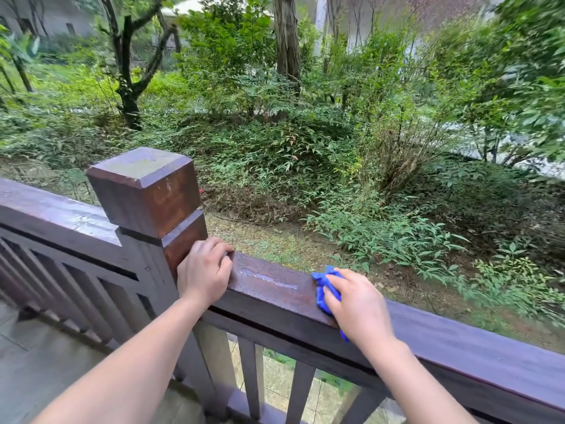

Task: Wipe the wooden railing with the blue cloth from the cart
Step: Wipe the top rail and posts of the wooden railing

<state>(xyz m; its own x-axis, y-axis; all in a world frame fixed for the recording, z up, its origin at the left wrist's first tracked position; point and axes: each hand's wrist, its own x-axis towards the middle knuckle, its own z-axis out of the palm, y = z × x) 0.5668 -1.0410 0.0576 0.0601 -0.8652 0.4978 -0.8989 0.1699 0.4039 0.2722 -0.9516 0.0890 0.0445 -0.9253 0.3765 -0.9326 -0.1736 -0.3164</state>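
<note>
A dark brown wooden railing point(275, 280) runs from the left edge down to the lower right, with a square post point(146, 191) rising at its corner. My right hand point(357, 304) presses a crumpled blue cloth point(322, 289) flat on the top of the rail, right of centre. A thin wet streak shows on the rail between my hands. My left hand point(204, 270) grips the rail's top edge right beside the post. No cart is in view.
Vertical balusters point(250, 371) stand under the rail. A grey paved floor point(33, 362) lies at the lower left. Beyond the railing the ground drops to dense shrubs point(382, 234) and tree trunks point(287, 41).
</note>
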